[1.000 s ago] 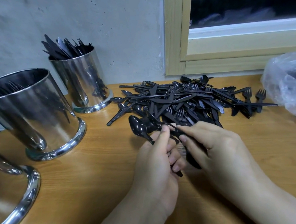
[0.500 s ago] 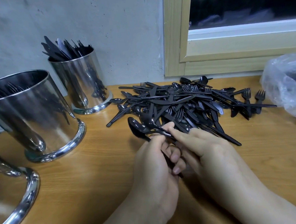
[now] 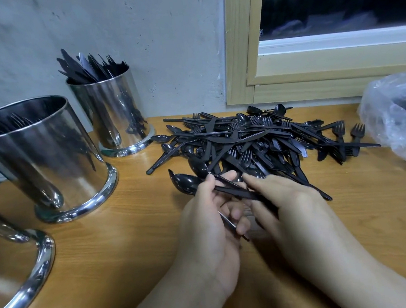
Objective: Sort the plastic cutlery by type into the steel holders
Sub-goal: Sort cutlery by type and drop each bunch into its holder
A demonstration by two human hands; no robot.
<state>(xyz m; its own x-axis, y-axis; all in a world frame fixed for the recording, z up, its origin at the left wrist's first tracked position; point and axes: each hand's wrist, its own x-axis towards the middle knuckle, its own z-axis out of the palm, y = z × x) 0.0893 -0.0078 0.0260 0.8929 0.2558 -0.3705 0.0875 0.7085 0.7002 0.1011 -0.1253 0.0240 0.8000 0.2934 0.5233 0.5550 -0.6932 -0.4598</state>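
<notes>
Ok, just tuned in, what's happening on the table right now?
A person is sorting black plastic cutlery. The left hand grips a bunch of spoons, and the right hand pinches a handle in that bunch. A big mixed pile of unsorted pieces lies behind the hands. At the left, the back holder has knives, the middle holder has forks, and only the edge of a third holder shows.

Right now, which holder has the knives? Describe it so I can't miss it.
Start at the window frame and go left along the wall. The knife holder is the narrow steel one nearest that wall, behind the wider fork holder. Only its cutlery sticks out above the rim.
</notes>
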